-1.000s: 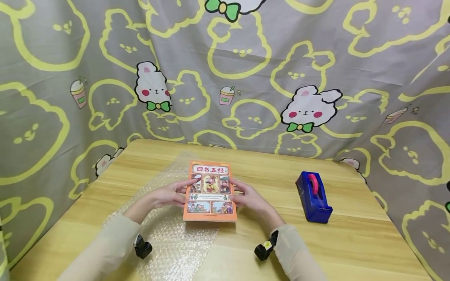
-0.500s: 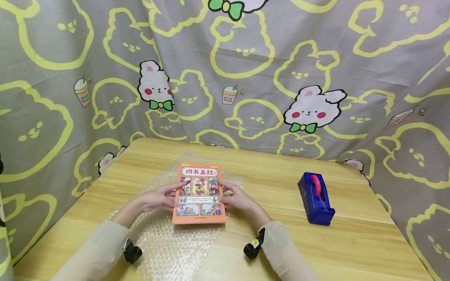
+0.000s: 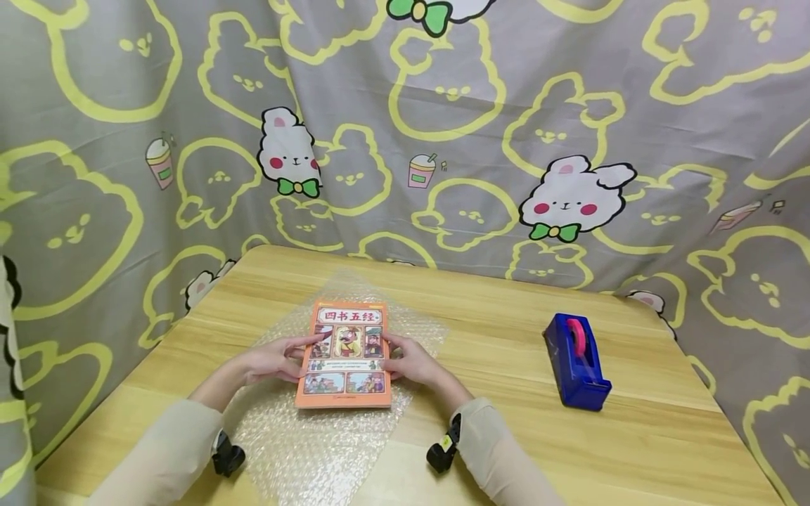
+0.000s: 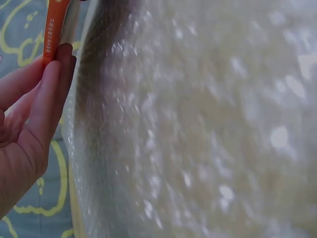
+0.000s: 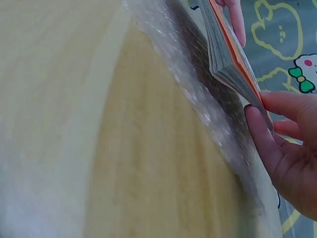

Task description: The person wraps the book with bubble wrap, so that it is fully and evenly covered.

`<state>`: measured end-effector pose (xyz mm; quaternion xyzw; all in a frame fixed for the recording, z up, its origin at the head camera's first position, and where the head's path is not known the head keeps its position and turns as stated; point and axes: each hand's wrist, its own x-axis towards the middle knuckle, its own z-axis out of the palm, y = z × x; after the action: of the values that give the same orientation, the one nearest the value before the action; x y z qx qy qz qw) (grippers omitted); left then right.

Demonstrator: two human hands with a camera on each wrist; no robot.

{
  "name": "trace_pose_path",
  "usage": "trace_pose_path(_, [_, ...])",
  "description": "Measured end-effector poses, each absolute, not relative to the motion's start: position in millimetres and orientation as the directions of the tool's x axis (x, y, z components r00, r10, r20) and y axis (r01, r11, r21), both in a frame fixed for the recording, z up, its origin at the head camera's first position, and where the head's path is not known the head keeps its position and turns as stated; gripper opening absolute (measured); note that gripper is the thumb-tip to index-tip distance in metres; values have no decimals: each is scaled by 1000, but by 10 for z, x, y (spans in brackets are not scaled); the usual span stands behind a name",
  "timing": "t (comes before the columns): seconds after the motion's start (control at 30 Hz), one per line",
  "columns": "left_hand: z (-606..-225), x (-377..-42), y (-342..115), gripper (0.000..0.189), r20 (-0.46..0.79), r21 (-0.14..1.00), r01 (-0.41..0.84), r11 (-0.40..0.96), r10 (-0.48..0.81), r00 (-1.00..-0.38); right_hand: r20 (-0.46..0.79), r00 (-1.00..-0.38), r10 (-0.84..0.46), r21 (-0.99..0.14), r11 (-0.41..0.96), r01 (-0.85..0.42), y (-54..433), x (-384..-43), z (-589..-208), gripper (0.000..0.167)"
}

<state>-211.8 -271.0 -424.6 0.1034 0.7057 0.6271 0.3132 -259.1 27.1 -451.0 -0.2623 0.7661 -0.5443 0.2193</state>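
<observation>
An orange book [image 3: 346, 356] with cartoon panels and Chinese characters on its cover is held between both hands over a sheet of bubble wrap [image 3: 329, 443]. My left hand [image 3: 273, 358] grips its left edge; the left wrist view shows the orange spine [image 4: 55, 29] pinched between fingers and thumb. The right hand [image 3: 414, 360] pinches the opposite edge, where the page block [image 5: 223, 54] shows in the right wrist view. A shadow falls on the wrap below the book, so it appears raised a little. Parts of the fingers are hidden beneath it.
A blue tape dispenser [image 3: 577, 362] with a pink-cored roll stands on the right of the wooden table [image 3: 506, 422]. A grey patterned curtain [image 3: 462, 161] hangs behind the table and at both sides. Small black cameras sit at each wrist.
Both hands have carried the book leftward and slightly nearer over the bubble wrap. More of the wrap shows to the right of the book. The head view has turned slightly.
</observation>
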Motion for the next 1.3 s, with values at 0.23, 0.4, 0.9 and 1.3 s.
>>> trace_pose_path(0.23, [-4295, -2105, -2758, 82, -332, 939, -220, 266, 523, -785, -66, -767, -638, -928, 322, -188, 214, -2571, -4523, 62])
trace_pose_path(0.4, [-4284, -2112, -2752, 80, -337, 924, -168, 345, 522, -783, -76, -774, -629, -918, 347, -192, 201, -2571, -4523, 63])
trace_pose_path(0.9, [-4217, -2139, -2735, 74, -354, 819, -2, 574, 503, -789, -106, -772, -627, -899, 392, -195, 150, -2582, -4512, 64])
trace_pose_path(1.3, [-4225, -2164, -2735, 75, -304, 805, 78, 588, 522, -797, -87, -744, -662, -896, 379, -232, 178, -2436, -4248, 60])
